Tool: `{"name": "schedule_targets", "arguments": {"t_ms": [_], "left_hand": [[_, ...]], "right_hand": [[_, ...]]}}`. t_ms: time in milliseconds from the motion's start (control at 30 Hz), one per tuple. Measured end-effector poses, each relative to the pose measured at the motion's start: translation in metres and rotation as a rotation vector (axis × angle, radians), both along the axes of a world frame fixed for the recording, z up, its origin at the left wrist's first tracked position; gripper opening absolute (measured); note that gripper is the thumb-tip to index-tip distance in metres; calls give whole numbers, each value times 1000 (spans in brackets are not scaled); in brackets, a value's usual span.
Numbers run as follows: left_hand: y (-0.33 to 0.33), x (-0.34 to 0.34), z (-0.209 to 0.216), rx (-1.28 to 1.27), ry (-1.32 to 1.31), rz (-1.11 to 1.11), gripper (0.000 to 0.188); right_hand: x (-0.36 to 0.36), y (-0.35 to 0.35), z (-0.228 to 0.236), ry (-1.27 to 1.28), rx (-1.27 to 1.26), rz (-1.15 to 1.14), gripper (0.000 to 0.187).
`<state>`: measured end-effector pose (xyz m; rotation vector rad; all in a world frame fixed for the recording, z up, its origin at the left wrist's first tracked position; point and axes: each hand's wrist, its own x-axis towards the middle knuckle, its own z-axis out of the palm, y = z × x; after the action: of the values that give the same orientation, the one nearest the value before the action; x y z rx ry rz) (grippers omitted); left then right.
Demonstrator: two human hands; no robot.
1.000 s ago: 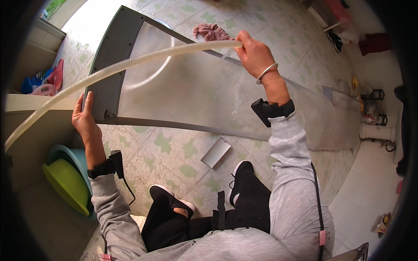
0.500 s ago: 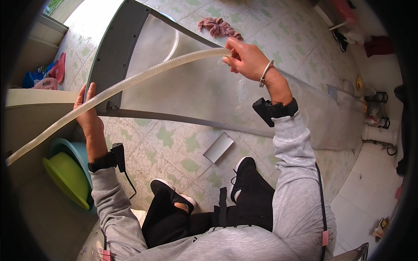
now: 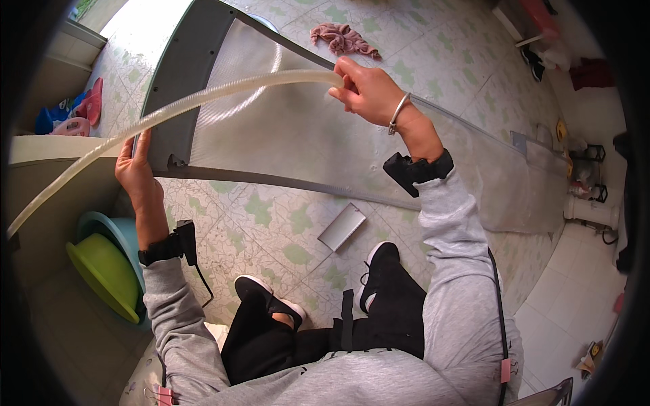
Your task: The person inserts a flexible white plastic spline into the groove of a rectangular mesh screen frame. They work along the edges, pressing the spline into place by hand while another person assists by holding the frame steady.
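Note:
A long panel of pale mesh in a dark grey frame leans in front of me, wet in places. My left hand is closed on the frame's near left edge, its fingers partly hidden by the panel. Raised over the far side of the mesh, my right hand pinches a clear ribbed hose close to its end. From there the hose arcs leftward, passes just above my left hand's fingertips, and runs down to the left rim of the view. The hose's opening is covered by my right fingers.
Green and blue basins lean at my left beneath a ledge. A small grey tray lies on the tiles near my feet. Beyond the panel is a crumpled pink cloth. A white pipe is at the right wall.
My right hand has moved slightly left and upward with the hose. The hose arches higher, and its left part has lifted a little. My left hand stays on the frame.

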<state>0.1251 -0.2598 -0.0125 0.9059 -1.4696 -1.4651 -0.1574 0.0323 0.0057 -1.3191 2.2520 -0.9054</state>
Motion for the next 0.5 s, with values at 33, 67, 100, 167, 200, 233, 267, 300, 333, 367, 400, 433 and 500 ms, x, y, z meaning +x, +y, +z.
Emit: {"name": "schedule_targets", "arguments": {"t_ms": [33, 67, 100, 167, 200, 233, 267, 300, 333, 367, 400, 433, 500], "left_hand": [[1, 0, 1, -21, -18, 18, 38], [3, -1, 2, -50, -29, 31, 39], [4, -1, 3, -78, -51, 60, 41], [6, -1, 3, -71, -50, 72, 42], [6, 0, 3, -62, -60, 80, 42], [5, 0, 3, -70, -49, 73, 42], [5, 1, 2, -47, -64, 84, 42], [4, 1, 2, -41, -57, 80, 42], [3, 1, 2, -31, -28, 52, 41], [2, 2, 2, -41, -45, 58, 40], [2, 2, 2, -42, -40, 36, 40], [2, 2, 2, -5, -23, 21, 39], [2, 1, 2, -13, 28, 11, 36]], "right_hand": [[1, -2, 0, 6, 41, 14, 20], [1, -3, 0, 1, 89, 23, 21], [1, -3, 0, 25, 145, 49, 20], [-1, -1, 0, 39, 263, 100, 20], [-3, 1, -1, 55, 310, 98, 20], [-6, 4, -1, 61, 348, 104, 20], [-8, 7, -2, 67, 384, 114, 20], [-11, 11, -2, 119, 354, 116, 20], [-13, 15, -2, 172, 323, 118, 20], [-16, 18, -1, 225, 336, 106, 21], [-18, 21, 1, 247, 370, 91, 20], [-20, 23, 4, 214, 373, 90, 20], [-22, 25, 13, 166, 436, 53, 20]]}}
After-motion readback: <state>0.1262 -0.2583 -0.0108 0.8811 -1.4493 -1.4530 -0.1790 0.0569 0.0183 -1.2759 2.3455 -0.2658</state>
